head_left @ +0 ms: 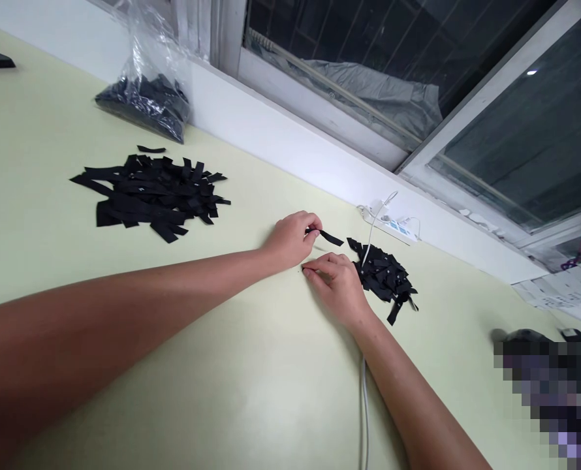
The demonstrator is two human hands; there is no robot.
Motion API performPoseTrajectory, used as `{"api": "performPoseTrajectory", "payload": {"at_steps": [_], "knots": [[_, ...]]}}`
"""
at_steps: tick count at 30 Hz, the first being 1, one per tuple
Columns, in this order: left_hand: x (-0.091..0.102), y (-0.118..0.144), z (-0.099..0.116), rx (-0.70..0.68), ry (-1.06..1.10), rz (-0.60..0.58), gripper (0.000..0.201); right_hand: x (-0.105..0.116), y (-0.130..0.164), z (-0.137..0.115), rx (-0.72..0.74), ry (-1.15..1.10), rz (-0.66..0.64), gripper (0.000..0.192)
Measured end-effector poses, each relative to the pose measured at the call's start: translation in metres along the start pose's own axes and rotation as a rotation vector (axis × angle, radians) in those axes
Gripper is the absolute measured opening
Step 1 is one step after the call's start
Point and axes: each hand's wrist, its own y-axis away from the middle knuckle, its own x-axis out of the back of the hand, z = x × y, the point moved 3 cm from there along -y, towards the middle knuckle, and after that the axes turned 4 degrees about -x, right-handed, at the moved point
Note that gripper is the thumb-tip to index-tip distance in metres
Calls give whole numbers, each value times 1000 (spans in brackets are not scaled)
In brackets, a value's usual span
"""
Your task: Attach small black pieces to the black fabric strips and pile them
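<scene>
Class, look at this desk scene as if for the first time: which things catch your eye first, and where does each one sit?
The two hands meet at the centre of the pale table: the left hand pinches a black strip, and the right hand presses its fingertips on the tabletop. A small black pile lies just beyond the right hand. A larger heap of black strips lies far left, before a clear bag.
</scene>
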Motion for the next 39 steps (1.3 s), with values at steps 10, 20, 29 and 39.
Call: {"api": "performPoseTrajectory", "payload": {"at_steps": [10, 20, 29, 39], "knots": [[0, 1, 1, -20, 26, -31, 12, 17, 2, -5, -121, 69, -156, 10], [-1, 1, -1, -24, 27, -30, 12, 12, 9, -10, 13, 168, -135, 12], [-2, 3, 10, -133, 34, -165, 9, 52, 10, 11, -107, -67, 475, 9], [-4, 12, 28, -494, 8, -274, 15, 44, 7, 18, -71, -139, 416, 8]]}}
